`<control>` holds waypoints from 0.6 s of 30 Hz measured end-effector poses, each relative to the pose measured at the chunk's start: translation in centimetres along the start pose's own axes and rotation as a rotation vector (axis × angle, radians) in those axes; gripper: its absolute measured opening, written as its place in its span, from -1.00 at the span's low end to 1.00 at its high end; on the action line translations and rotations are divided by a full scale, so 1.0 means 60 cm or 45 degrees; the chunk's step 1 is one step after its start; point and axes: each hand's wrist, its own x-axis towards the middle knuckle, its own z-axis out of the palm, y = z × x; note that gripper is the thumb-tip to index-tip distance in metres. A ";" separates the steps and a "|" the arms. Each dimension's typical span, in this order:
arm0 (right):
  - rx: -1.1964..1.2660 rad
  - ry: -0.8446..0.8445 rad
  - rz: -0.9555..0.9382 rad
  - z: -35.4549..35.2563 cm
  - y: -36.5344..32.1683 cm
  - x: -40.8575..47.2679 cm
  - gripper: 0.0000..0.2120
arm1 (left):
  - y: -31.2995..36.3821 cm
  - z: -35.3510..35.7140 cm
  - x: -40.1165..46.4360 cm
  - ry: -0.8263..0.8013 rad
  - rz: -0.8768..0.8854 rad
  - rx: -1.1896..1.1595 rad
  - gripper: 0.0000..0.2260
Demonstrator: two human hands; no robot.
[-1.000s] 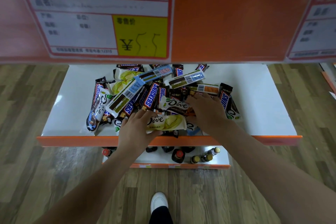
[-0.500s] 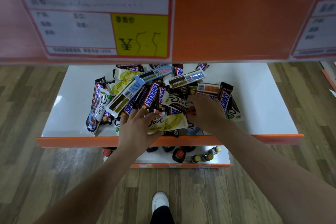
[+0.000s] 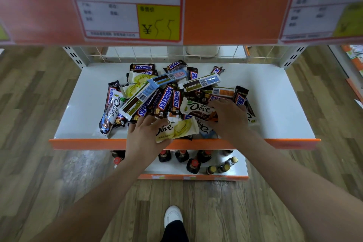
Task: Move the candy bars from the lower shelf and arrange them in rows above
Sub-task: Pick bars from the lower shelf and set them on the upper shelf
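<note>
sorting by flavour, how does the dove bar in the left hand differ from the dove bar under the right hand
The yellow Dove bar has a pale yellow and white wrapper; the brown Dove bar is white with a dark brown lower band. The left hand grips the yellow one at the pile's front edge; the right hand touches the brown one, lying deeper in the pile. Both show the Dove logo.

This is a shop aisle. A white metal shelf with an orange front lip point(image 3: 294, 142) carries a loose heap of wrapped Snickers and Dove candy bars point(image 3: 167, 100). On the orange edge strip of the shelf above point(image 3: 231, 10) hangs a white-and-yellow paper price label with a yen sign point(image 3: 129, 9), and a second one like it point(image 3: 322, 11) hangs further right. Dark capped bottles point(image 3: 193, 165) stand on the bottom shelf. Slotted grey uprights point(image 3: 73, 55) and a wood-plank floor point(image 3: 29, 124) frame the unit.
</note>
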 end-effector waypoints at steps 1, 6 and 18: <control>-0.016 0.009 0.001 -0.001 0.001 -0.007 -0.57 | 0.003 -0.004 -0.006 -0.013 -0.006 0.006 -0.58; -0.076 0.110 0.004 -0.004 -0.003 -0.053 -0.57 | 0.013 -0.026 -0.038 -0.034 -0.021 0.063 -0.58; -0.169 0.142 -0.004 -0.062 -0.029 -0.201 -0.54 | 0.052 -0.117 -0.130 0.017 0.056 0.241 -0.60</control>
